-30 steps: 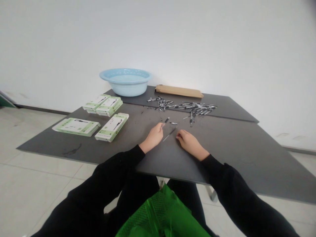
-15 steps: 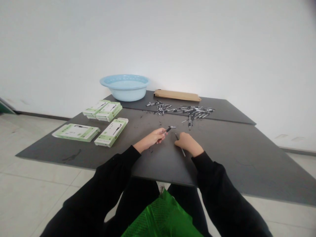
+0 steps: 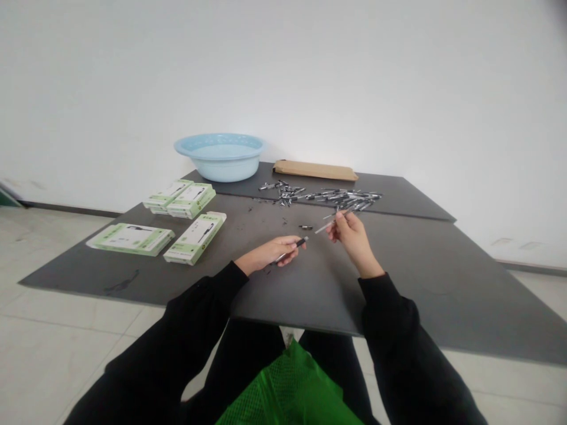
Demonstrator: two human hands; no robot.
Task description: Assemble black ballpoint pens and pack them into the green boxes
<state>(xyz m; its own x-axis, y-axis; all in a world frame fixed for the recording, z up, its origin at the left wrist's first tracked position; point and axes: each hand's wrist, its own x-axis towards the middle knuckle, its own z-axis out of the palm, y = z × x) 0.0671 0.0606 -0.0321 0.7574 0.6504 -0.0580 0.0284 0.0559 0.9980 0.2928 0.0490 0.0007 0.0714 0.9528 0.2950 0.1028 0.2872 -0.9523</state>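
Observation:
My left hand (image 3: pixel 270 251) rests low over the dark table (image 3: pixel 425 277), fingers closed around a pen barrel (image 3: pixel 292 248) whose black tip points right. My right hand (image 3: pixel 351 233) is raised a little above the table and pinches a thin pen refill (image 3: pixel 325 226) that slants toward the barrel's tip. The two parts are apart, with a small gap between them. One small loose pen part (image 3: pixel 305 226) lies on the table just beyond my hands.
A pile of several pen parts (image 3: pixel 328 198) lies further back. Green-and-white boxes (image 3: pixel 195 236) (image 3: pixel 130 238) (image 3: pixel 181 198) sit at the left. A light blue basin (image 3: pixel 220 156) and a brown envelope (image 3: pixel 314 170) stand by the far wall.
My right hand picked the refill up off the table and lifted it, turning it toward the left hand. My left hand lowered slightly with the barrel.

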